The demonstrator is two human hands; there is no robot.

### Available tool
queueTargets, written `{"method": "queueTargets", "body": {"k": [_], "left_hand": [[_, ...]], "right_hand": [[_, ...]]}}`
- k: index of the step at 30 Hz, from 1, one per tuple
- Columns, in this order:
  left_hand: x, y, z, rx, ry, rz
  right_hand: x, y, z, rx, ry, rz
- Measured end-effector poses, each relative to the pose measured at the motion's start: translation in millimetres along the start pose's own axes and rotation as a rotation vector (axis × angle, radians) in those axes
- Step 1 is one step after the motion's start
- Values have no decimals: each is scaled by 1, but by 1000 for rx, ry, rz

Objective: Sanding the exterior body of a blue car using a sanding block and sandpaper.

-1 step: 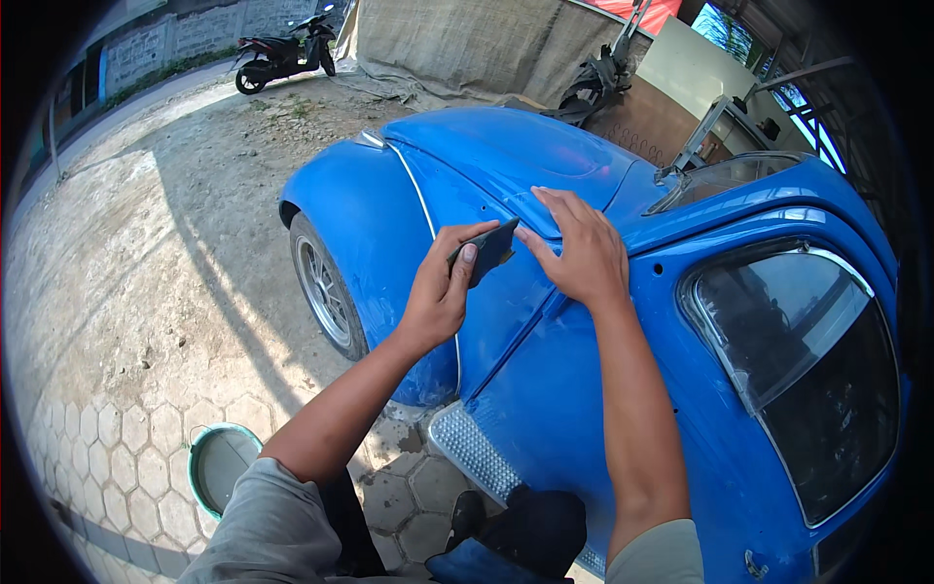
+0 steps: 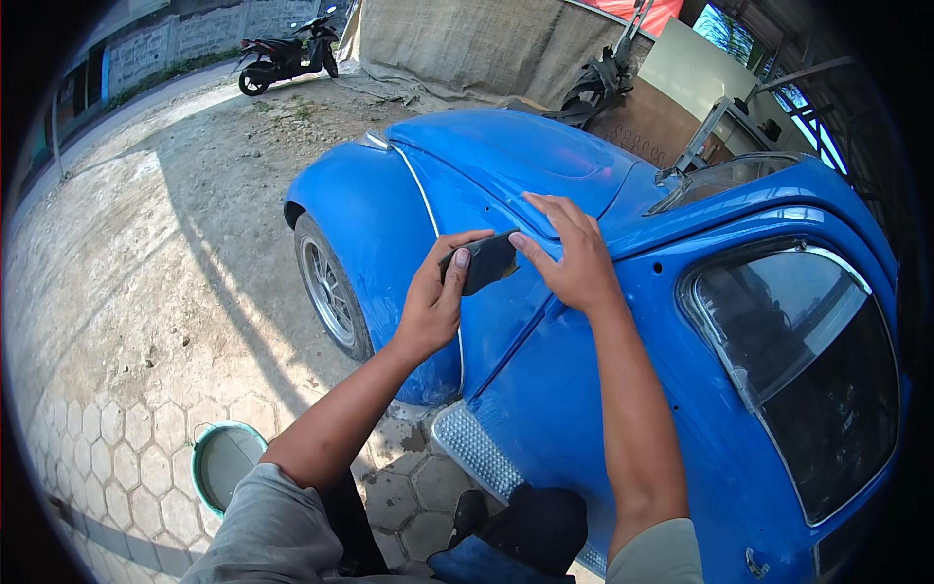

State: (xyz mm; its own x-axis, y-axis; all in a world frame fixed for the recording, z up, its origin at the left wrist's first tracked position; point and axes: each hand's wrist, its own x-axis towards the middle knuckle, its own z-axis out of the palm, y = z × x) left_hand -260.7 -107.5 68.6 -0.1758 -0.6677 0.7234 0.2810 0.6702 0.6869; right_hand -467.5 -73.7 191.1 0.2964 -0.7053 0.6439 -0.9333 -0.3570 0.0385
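Note:
My left hand (image 2: 435, 300) is closed on a dark grey, flat, folded piece that looks like sandpaper (image 2: 489, 266), thumb on its face and fingers behind. A small yellowish patch shows near its lower right edge. My right hand (image 2: 574, 251) is open, fingers outstretched, its thumb tip at the piece's upper right corner. Whether the thumb presses on it or only brushes it, I cannot tell. Both hands are held above the front side panel of a blue rounded car (image 2: 574, 380), which has a pale trim strip (image 2: 418, 190) along its front fender.
A green-rimmed bucket (image 2: 198, 467) of greyish liquid stands on hexagonal pavers at lower left. The car's ribbed running board (image 2: 477, 453) juts out near my feet. A front wheel (image 2: 329, 282) shows at left; a motorbike (image 2: 287, 54) is parked far back.
The dark piece has turned so more of its flat face shows. My right hand has shifted slightly left and its thumb has come to the piece's corner.

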Motion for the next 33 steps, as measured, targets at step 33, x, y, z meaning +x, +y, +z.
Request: {"method": "queueTargets", "body": {"k": [33], "left_hand": [[-600,-247,47,-96,-1989,-1528]], "right_hand": [[-218,-84,191,620,-936,307]]}}
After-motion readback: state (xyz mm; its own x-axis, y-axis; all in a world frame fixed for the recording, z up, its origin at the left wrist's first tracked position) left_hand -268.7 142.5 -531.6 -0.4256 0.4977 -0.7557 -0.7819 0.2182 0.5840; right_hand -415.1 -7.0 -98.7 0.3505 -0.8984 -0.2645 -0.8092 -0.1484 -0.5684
